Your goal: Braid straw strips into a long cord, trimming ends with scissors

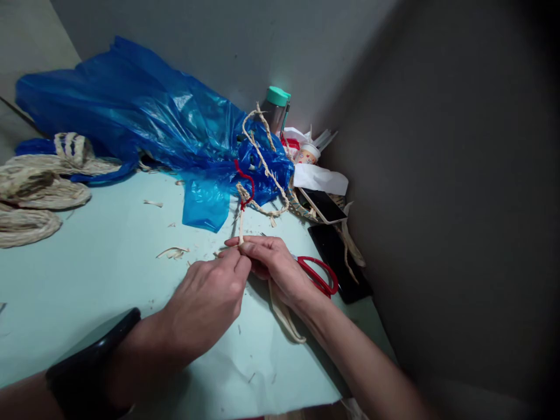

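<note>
Both hands meet near the middle of the table. My left hand (214,297), with a dark band on its wrist, is closed with its fingertips at a pale fibre strand (241,224). My right hand (273,265) pinches the same strand between thumb and fingers. From there the strand runs up to a piece of red yarn (250,189) tied at the end of a braided cord (269,169), which loops over blue plastic. A loose strip of the fibre (284,315) hangs below my right hand. Red-handled scissors (321,277) lie beside my right wrist, their blades partly hidden.
A big blue plastic bag (144,105) stretches along the wall. Bundles of pale fibre (35,186) lie at left. A bottle with a green lid (276,108), a paper cup (307,153), a phone (324,205) and a black tablet-like slab (339,265) stand or lie at right. Fibre scraps (174,252) dot the table.
</note>
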A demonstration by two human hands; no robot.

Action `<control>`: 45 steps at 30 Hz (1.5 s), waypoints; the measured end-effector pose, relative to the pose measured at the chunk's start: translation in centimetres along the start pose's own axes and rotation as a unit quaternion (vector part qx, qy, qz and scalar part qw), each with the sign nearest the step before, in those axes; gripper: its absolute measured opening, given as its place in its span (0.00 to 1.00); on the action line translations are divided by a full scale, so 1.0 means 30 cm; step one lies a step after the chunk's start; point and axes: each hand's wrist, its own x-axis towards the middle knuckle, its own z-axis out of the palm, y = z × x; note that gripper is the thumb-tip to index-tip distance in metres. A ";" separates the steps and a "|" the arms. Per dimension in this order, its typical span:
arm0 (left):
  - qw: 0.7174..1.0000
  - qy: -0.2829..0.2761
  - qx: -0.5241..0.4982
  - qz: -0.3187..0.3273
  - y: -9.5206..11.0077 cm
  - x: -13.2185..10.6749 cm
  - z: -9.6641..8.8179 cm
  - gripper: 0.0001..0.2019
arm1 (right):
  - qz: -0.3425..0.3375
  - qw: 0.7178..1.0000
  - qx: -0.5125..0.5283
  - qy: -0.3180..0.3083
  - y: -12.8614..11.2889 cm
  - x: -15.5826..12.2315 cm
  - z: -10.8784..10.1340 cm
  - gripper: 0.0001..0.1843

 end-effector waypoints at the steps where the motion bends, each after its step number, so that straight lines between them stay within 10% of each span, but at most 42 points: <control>1: 1.000 0.005 -0.019 0.003 -0.006 0.002 -0.004 0.14 | 0.000 1.000 0.011 0.001 0.001 0.000 0.000 0.14; 8: 0.945 0.147 -0.256 -0.143 -0.092 0.073 -0.064 0.12 | -0.030 0.999 -0.020 -0.009 0.001 -0.004 -0.003 0.14; 15: 0.798 -0.035 -0.589 -0.123 -0.123 0.108 0.000 0.05 | -0.040 0.997 -0.025 -0.061 0.005 -0.006 0.004 0.11; 21: 0.747 -0.072 -0.639 -0.167 -0.137 0.104 0.005 0.07 | -0.037 0.974 -0.224 -0.014 -0.043 -0.031 0.022 0.17; 27: 0.742 -0.063 -0.638 -0.194 -0.138 0.103 0.006 0.04 | -0.049 0.884 -0.464 0.022 -0.069 -0.065 0.037 0.16; 35: 0.818 0.005 -0.545 -0.182 -0.112 0.102 -0.014 0.07 | -0.056 0.724 -0.688 0.025 -0.096 -0.073 0.058 0.15; 41: 0.832 0.017 -0.525 -0.180 -0.107 0.099 0.004 0.05 | -0.111 0.714 -0.685 0.086 -0.097 -0.062 0.020 0.10; 45: 0.859 0.029 -0.484 -0.165 -0.118 0.098 0.030 0.04 | -0.086 0.777 -0.615 0.105 -0.086 -0.077 0.031 0.12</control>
